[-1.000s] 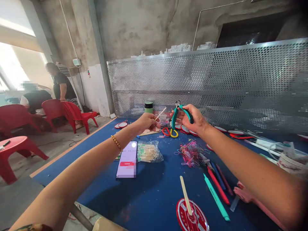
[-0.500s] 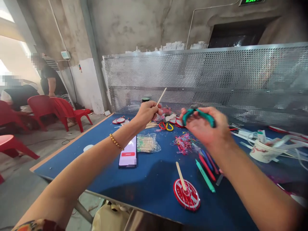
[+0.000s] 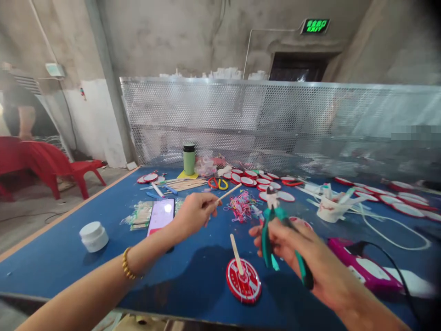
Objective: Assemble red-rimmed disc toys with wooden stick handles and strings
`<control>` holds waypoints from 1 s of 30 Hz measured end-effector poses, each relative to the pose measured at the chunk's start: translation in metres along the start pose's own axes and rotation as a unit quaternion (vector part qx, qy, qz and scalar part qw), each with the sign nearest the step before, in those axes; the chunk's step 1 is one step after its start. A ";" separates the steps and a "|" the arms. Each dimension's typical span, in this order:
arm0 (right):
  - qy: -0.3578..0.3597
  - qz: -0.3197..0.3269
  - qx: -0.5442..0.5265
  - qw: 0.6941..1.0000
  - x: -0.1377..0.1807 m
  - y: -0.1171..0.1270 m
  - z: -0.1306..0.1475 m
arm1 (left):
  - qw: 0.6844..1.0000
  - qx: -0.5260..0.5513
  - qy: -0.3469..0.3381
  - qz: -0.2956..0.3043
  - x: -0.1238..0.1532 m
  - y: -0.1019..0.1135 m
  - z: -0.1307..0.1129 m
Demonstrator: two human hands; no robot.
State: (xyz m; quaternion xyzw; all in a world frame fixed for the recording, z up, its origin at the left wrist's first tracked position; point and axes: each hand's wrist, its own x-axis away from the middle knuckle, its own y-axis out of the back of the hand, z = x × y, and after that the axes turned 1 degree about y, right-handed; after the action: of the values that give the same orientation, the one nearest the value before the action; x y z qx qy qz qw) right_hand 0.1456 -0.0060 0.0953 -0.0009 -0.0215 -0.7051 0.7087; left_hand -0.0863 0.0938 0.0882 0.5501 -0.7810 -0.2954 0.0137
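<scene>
Beyond and left of the red disc [image 3: 248, 288], the left hand [image 3: 197, 213] pinches one thin stick [image 3: 229, 193]; right of that disc, the right hand [image 3: 289, 236] grips green pliers [image 3: 274, 212].

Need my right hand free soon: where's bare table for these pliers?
The pliers could fit on the blue table between the left hand, its front edge and the red disc. Another bare patch is left of the white jar. The back is crowded with red-rimmed discs and wooden sticks; the right, with a paper cup and purple device.
</scene>
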 end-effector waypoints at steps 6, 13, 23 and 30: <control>0.006 0.031 0.214 0.976 0.008 0.006 -0.005 | 0.973 -0.184 -0.108 -0.092 0.020 -0.011 0.009; 0.106 0.106 0.305 0.941 0.000 -0.002 0.002 | 0.924 -0.274 -0.202 -0.177 0.039 -0.017 0.016; 0.164 0.109 0.345 0.918 -0.004 -0.011 0.006 | 0.873 -0.360 -0.263 -0.196 0.048 -0.017 0.018; 0.174 0.084 0.374 0.907 -0.009 -0.018 0.001 | 0.871 -0.364 -0.271 -0.190 0.048 -0.020 0.020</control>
State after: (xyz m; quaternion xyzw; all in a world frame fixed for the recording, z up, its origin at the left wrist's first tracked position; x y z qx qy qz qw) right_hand 0.1276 0.0031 0.0951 0.3854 -0.1599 -0.5723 0.7059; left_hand -0.0955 0.0565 0.0480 0.5420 -0.4717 -0.6932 -0.0560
